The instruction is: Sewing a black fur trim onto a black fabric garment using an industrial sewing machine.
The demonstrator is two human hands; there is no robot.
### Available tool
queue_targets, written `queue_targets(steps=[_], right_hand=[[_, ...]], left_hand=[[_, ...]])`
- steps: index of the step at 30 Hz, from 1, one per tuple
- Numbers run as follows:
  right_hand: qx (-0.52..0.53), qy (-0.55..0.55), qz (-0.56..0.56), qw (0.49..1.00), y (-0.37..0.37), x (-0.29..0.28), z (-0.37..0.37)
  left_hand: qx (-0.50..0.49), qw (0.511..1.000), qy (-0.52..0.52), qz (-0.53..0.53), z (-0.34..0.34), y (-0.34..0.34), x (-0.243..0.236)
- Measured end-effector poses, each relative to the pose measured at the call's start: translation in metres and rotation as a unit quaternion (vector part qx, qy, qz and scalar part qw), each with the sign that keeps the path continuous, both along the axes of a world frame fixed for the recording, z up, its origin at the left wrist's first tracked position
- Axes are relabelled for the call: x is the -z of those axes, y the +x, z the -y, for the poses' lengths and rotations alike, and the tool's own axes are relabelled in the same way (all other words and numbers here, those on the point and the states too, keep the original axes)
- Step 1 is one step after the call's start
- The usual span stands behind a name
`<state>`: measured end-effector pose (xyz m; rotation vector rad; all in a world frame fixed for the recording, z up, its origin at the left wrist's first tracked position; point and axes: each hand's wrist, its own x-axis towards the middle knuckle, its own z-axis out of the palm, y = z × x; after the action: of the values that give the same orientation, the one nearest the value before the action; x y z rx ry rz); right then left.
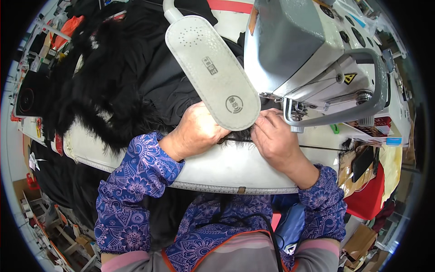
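In the head view, a white table (213,170) is seen from above, with a measuring strip along its near edge. A big pile of black furry cloth (118,86) is spread over the far left part of the table, and some of it hangs down past the edge. A grey sewing machine (308,59) is set on the right side of the table. A long white lamp head (210,70) is stretched over the middle and part of the work is hidden by it. The left hand (197,131) is laid flat on the black cloth just under the lamp, with its fingers bent down on the fur; the cloth is pressed, but a closed grip cannot be told because the fingertips are hidden. The right hand (274,138) is placed just beside the needle part of the machine, and the edge of the cloth is pinched between its fingers. The two hands are close together, with a thin strip of fur between them. Blue flowered sleeves (136,181) are worn on both arms. Around the table a crowded room is seen: a red bag (367,197) and brown cardboard at the right, and boxes and shelves on the floor at the left.
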<state>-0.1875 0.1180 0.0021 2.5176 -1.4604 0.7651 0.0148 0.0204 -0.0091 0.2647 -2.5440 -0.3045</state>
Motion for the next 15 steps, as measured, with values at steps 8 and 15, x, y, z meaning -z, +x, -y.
queue_targets(steps=[8,15], right_hand=[[0.006,0.015,0.003,1.0,-0.005,-0.008,0.001],[-0.051,0.132,0.036,0.989,-0.025,-0.013,-0.001]], left_hand=[[0.046,0.994,0.098,0.006,0.003,-0.001,0.002],[0.031,0.998,0.054,0.015,0.002,-0.002,-0.005]])
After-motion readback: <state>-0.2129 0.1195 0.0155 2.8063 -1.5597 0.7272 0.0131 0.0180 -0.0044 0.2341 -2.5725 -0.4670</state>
